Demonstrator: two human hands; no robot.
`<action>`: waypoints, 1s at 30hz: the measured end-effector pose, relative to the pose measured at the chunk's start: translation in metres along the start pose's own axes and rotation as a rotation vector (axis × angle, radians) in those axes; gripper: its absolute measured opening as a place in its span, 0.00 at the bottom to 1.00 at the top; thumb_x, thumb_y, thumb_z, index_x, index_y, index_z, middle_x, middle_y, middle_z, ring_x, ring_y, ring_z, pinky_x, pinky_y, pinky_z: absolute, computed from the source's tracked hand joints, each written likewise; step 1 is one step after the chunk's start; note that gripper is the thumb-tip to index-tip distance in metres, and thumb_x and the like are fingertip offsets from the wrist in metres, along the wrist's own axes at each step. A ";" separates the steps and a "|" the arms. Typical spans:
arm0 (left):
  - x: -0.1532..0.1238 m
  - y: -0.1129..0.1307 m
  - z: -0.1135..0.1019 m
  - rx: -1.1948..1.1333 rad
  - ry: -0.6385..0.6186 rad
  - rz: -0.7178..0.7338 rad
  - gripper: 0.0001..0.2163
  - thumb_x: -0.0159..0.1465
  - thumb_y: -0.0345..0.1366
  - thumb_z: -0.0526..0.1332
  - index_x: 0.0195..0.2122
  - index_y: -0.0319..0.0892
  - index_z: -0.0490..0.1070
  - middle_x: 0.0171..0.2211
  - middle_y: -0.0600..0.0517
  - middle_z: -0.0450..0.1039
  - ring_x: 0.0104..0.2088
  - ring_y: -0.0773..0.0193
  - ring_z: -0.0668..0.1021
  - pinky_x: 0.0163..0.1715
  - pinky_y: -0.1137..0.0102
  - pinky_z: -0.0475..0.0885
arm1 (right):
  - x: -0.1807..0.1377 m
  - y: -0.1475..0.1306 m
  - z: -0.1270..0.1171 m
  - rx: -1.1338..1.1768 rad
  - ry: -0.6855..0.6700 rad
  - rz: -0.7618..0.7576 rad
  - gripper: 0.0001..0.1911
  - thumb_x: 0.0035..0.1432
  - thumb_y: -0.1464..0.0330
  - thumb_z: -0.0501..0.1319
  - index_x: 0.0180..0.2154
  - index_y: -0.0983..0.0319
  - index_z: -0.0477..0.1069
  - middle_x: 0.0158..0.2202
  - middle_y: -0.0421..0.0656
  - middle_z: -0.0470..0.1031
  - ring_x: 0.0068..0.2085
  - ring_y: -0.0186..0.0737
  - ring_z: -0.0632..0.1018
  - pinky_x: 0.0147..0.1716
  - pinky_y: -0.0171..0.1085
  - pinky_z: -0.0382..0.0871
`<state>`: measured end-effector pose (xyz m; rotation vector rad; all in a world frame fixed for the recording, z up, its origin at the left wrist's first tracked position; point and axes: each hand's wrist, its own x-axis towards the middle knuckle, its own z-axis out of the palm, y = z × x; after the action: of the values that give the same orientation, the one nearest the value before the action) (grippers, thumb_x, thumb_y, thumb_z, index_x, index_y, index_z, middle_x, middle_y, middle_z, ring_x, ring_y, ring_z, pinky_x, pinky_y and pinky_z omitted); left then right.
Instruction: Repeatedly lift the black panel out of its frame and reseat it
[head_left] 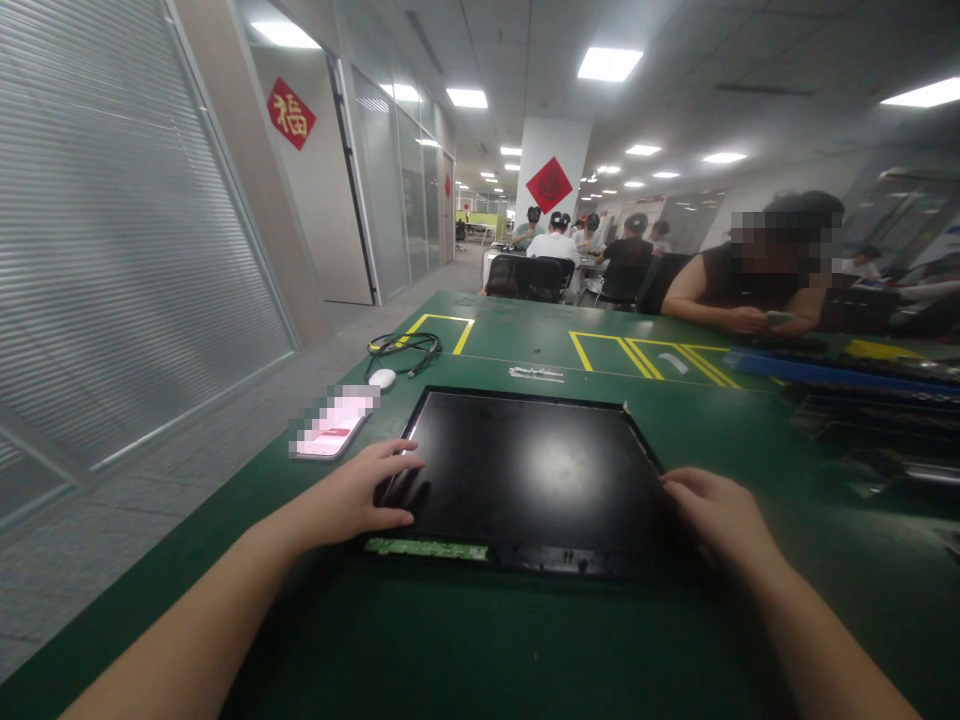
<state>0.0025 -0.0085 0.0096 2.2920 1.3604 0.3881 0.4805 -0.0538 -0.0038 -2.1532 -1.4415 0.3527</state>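
Observation:
A dark, glossy display panel in a black frame lies on the green table in front of me. A green circuit board strip runs along the left part of its near edge. My left hand rests at the panel's left side, fingers spread over the edge and onto the screen surface. At the opposite side, my right hand has its thumb and forefinger closed on the right edge of the frame; its other fingers are partly hidden.
Left of the panel lie a phone, a white rounded object and a coiled black cable. Yellow tape marks line the green table. Blurred dark parts are stacked at right. A person sits across the table.

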 end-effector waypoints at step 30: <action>-0.001 0.009 0.002 -0.060 -0.042 0.262 0.16 0.60 0.37 0.67 0.50 0.49 0.78 0.57 0.47 0.74 0.55 0.51 0.77 0.53 0.63 0.71 | -0.004 -0.005 -0.004 -0.012 -0.037 0.048 0.21 0.49 0.56 0.56 0.36 0.58 0.82 0.38 0.46 0.83 0.43 0.52 0.80 0.41 0.43 0.69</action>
<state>0.0095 -0.0138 0.0125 2.4198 1.0166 0.4543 0.4768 -0.0566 0.0020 -2.2045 -1.4173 0.4041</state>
